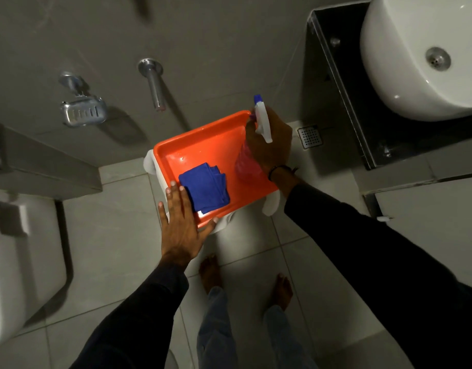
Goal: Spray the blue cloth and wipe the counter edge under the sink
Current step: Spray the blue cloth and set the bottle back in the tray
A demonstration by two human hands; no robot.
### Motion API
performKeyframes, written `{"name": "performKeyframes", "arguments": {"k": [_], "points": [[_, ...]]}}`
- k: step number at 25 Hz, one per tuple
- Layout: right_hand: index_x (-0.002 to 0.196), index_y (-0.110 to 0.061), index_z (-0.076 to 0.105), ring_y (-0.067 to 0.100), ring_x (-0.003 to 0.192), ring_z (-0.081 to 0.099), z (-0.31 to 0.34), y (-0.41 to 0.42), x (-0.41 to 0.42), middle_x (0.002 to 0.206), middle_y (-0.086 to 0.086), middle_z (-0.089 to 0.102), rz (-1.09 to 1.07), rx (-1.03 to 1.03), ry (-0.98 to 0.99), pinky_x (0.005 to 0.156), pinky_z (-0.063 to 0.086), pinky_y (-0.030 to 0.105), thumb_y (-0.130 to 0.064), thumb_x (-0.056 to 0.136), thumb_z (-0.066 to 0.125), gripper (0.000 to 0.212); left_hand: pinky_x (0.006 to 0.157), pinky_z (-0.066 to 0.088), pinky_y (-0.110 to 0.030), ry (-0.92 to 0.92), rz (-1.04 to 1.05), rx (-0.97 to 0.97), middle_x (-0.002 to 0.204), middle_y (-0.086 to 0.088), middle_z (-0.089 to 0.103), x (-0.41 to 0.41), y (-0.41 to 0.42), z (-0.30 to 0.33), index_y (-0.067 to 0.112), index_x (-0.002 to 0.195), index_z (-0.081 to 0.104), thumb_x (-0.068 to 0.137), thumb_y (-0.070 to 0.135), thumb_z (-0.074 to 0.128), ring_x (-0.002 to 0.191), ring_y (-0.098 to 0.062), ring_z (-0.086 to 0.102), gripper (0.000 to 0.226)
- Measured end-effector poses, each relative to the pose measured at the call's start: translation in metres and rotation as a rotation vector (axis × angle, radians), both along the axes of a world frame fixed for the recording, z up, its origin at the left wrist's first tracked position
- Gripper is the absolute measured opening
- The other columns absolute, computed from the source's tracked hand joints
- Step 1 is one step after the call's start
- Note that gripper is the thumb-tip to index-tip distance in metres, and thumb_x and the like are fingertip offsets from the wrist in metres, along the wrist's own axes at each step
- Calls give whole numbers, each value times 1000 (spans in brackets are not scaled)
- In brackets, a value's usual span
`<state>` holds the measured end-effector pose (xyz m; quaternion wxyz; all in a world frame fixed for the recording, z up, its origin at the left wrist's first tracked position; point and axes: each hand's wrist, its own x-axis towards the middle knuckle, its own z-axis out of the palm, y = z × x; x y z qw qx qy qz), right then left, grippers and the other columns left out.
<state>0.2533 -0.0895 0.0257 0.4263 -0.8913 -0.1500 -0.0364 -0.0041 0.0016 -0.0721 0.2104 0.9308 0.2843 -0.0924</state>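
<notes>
Grey-tiled bathroom, seen from above. One toilet [19, 262] at the left edge; one white basin [405, 62] on one dark counter [336, 89] at the upper right; open floor [109, 249] between them. One orange tray [203, 145] on a white stand, near the wall, well apart from the counter edge. In the tray: one blue cloth [205, 186], folded, at the near-left; one pink spray bottle [247, 166] with white head, at the right. Left hand [180, 227]: fingers spread flat over the tray's near-left rim, tips touching the cloth's edge. Right hand [271, 143]: wrapped around the bottle's neck. One soap dish [83, 111] and one metal spout [153, 83] on the wall. Two bare feet below.
</notes>
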Motion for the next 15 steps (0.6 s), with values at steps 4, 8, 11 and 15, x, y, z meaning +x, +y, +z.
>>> {"name": "performKeyframes", "arguments": {"k": [4,8,11,15], "points": [[99,-23,68,-10,62,56,-17,-14,-13,71,-22,56,-27,1,11,65,42,1,-35,85,69,19,125,-9,-54,46,-11,-1,173,-12,-17,2,1,6,11,162,-16,88,84,29,161,-33,-7,114],[107,-21,64,7,79,67,-19,-27,-31,88,-8,70,-13,-40,190,75,56,26,-44,81,71,36,127,-8,-55,73,-26,-20,172,-10,-19,3,1,20,10,162,-16,91,80,33,161,-31,-9,111],[113,-22,61,14,87,68,-10,-34,-47,100,-2,73,-55,-82,323,82,57,33,-55,81,72,47,128,-8,-54,78,-38,-54,172,-8,-20,1,4,30,11,162,-16,94,74,36,161,-29,-11,106],[126,-16,58,27,111,68,-4,-54,-86,120,7,69,-191,-159,505,94,57,43,-58,76,78,68,126,-10,-51,82,-93,-25,173,-13,-12,5,13,46,8,164,-8,98,67,39,162,-31,-7,101]]}}
